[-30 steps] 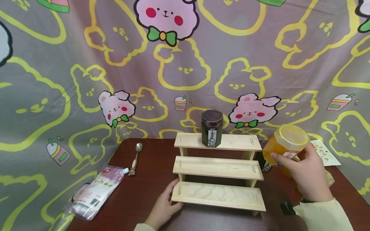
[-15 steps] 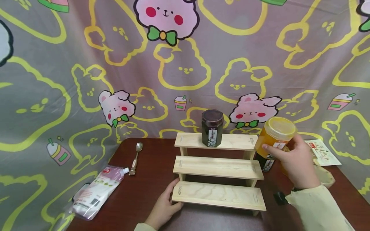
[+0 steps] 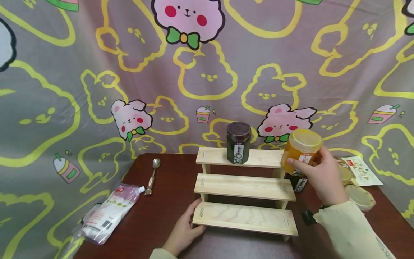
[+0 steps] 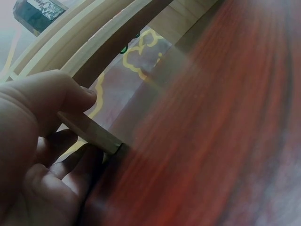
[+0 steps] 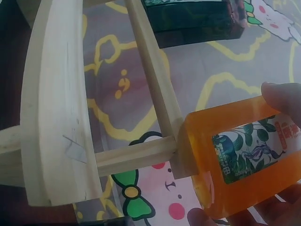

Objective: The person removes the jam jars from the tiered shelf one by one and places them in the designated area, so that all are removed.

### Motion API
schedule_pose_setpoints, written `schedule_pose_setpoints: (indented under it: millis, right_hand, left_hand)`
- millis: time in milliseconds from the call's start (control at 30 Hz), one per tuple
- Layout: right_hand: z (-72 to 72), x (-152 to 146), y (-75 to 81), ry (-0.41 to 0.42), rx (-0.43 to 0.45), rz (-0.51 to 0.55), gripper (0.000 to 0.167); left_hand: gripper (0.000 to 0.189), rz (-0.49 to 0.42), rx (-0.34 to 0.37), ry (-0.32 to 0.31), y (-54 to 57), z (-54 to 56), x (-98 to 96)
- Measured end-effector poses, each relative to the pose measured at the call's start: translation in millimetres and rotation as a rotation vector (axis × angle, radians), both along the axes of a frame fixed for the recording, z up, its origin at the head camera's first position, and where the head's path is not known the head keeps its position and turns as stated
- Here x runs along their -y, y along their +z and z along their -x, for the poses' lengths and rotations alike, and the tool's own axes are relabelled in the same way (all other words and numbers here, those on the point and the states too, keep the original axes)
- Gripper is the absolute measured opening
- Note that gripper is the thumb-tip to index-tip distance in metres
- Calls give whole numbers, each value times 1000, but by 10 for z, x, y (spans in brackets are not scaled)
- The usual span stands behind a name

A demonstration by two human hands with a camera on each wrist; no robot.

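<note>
A three-step wooden display rack stands on the table. My left hand grips the left end of its lowest step, the thumb over the board and the other fingers around the side support below. My right hand holds an amber jar with a yellowish lid, slightly tilted, at the right end of the top step. In the right wrist view the jar's base is right by that end; whether they touch, I cannot tell. A dark jar stands upright on the top step, left of the amber one.
Behind the rack's right side is another dark jar, partly hidden. Beyond my right wrist are a pale-lidded jar and a flat packet. To the left lie a spoon and a spouted pouch. A patterned cloth hangs behind.
My right hand has carried the amber jar leftward and up, from right of the rack to the top step's right end. The left hand has kept its grip on the rack.
</note>
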State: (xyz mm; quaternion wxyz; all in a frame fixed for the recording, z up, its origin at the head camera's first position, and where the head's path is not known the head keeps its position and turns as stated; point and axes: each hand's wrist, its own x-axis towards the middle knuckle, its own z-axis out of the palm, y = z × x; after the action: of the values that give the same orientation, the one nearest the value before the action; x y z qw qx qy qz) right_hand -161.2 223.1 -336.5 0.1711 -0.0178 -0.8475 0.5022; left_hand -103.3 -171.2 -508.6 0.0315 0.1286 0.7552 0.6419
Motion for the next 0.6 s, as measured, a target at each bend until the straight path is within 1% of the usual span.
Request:
schedule_pose_setpoints:
  millis: [67,200,367,433,600]
  right_hand:
    - [23,6,7,5,1,-18,78]
    - [79,15,9,35,-25,-36,76]
    - [140,33,11,82,-40,-27,73]
    - [162,48,15,102,-35,-18,73]
    - [215,90,29,122,-13,-49,75]
  left_hand:
    - [86,2,-2,0,1,5,-1]
    - [86,-1,7,2,-1,18,-2]
    - [86,8,17,5,1,17,-3]
    - [85,13,20,8,8,11,-6]
    - [85,25,14,13,14,1,-9]
